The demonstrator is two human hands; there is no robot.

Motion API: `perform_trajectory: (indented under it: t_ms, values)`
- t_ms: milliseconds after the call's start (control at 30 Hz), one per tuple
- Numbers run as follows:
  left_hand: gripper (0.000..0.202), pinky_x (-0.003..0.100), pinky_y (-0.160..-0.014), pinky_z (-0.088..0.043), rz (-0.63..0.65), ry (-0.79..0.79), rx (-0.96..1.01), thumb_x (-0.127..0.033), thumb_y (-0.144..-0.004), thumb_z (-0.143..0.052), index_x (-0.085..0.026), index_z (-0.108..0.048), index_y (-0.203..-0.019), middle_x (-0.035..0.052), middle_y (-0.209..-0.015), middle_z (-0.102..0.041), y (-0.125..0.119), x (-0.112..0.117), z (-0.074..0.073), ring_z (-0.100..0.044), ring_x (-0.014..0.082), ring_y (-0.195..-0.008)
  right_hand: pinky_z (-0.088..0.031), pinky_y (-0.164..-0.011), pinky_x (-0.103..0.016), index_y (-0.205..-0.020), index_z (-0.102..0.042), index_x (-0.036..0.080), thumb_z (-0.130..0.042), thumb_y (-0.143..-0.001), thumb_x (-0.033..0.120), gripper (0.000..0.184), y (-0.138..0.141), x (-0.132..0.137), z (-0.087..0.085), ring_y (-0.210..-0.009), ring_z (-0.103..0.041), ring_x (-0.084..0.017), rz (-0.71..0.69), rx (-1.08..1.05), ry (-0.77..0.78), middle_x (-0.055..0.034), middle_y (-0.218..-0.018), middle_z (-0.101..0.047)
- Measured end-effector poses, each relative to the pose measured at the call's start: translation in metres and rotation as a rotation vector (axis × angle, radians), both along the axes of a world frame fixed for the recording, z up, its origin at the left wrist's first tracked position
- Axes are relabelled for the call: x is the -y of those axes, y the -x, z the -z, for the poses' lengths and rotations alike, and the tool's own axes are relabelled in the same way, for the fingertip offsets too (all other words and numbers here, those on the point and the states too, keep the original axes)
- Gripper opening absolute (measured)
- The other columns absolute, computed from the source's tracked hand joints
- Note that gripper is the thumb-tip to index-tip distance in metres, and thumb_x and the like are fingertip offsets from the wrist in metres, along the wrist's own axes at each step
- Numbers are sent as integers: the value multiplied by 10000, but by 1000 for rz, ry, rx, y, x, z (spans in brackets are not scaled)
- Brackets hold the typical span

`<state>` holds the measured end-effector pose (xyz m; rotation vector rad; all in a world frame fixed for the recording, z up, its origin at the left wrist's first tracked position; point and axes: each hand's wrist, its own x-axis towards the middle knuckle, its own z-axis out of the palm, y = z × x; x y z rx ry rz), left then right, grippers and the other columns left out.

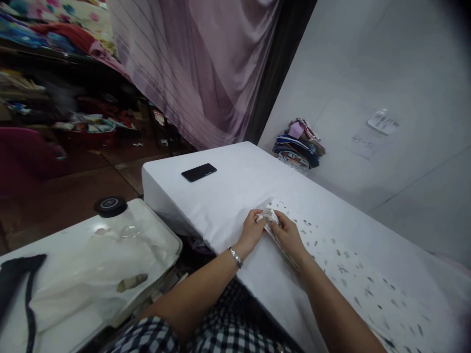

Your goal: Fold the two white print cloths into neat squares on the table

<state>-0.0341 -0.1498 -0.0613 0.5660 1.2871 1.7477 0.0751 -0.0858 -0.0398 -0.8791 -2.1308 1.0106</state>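
Note:
A white fabric (342, 267) printed with small dark leaf-like marks lies along the right side of the white-covered table (235, 171). Its far left corner is bunched up between my two hands. My left hand (253, 229), with a silver bracelet on the wrist, pinches the gathered edge from the left. From the right, my right hand (287, 233) grips the same bunch, thumb pressed on top. The fingertips of both hands are close together, and the folds partly hide them.
A black phone (199, 172) lies on the table's far left part. Folded clothes (299, 144) are stacked against the wall. At left stands a white side table (84, 235) with a round black lid (110, 206) and clear plastic. A pink curtain (198, 63) hangs behind.

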Motion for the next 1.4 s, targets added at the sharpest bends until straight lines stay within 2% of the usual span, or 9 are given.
perform_trajectory:
  t_ms: [133, 233, 400, 533, 700, 867, 967, 1100, 1400]
  values:
    - [281, 255, -678, -518, -6, -26, 66, -246, -813, -551, -176, -449, -1065, 33, -887, -585, -2, 2, 3, -605, 131, -790, -467, -822, -340, -1092, -622, 219, -577, -729, 320, 380, 2, 2, 4, -891, -595, -202, 1, -24, 64, -20, -1011, -673]
    - [400, 268, -727, -509, -4, -41, 17, -293, -761, -637, -176, -447, -1093, 55, -969, -593, -3, 3, 9, -604, 146, -849, -452, -867, -361, -1096, -618, 219, -577, -720, 308, 388, 3, 2, 7, -944, -593, -211, -19, -59, 138, -29, -1070, -657]
    - [417, 255, -728, -499, -26, 12, -70, -260, -749, -641, -176, -439, -1104, 60, -1006, -610, -5, 4, 17, -599, 147, -879, -481, -817, -349, -1088, -619, 222, -597, -688, 278, 405, 4, 2, 9, -913, -618, -211, -74, -172, 375, -28, -1010, -681]
    - [388, 246, -714, -502, -33, 64, -66, -123, -741, -560, -178, -433, -1103, 48, -995, -613, -4, 3, 22, -603, 134, -852, -494, -752, -323, -1055, -639, 220, -603, -687, 266, 373, 7, 2, 11, -854, -633, -204, -107, -204, 469, -27, -952, -695]
    - [434, 253, -725, -506, -35, 51, 1, -60, -693, -508, -172, -433, -1106, 56, -985, -594, -2, 5, 25, -594, 140, -853, -481, -715, -307, -1015, -665, 184, -571, -736, 342, 334, 4, -9, 14, -769, -622, -186, -25, -150, 315, -32, -882, -700]
    - [423, 273, -701, -512, -50, 82, 92, -113, -687, -546, -161, -460, -1099, 81, -1010, -562, -1, 14, 20, -583, 158, -851, -469, -736, -306, -1087, -634, 166, -500, -794, 371, 382, -13, -21, -5, -839, -609, -204, 128, -106, 21, -45, -918, -695]
    - [418, 269, -704, -506, -66, 73, 106, -122, -691, -552, -160, -468, -1099, 78, -999, -559, -2, 17, 18, -580, 157, -855, -453, -743, -288, -1063, -643, 207, -457, -812, 284, 321, -12, -10, -18, -821, -615, -190, 37, 185, -179, -30, -928, -698]
    - [405, 267, -711, -493, -103, 36, 30, -125, -706, -543, -167, -467, -1102, 57, -945, -572, -4, 17, 19, -572, 149, -833, -426, -767, -275, -1045, -643, 211, -396, -808, 147, 348, 3, 13, -18, -871, -618, -193, -132, 537, -371, -54, -980, -690]
    - [446, 282, -747, -480, -96, -11, -3, -195, -698, -625, -170, -470, -1115, 53, -937, -592, -4, 15, 19, -584, 151, -832, -420, -701, -263, -1167, -553, 205, -422, -832, 231, 361, 5, 16, -5, -800, -629, -186, 58, 478, -295, -58, -936, -693]
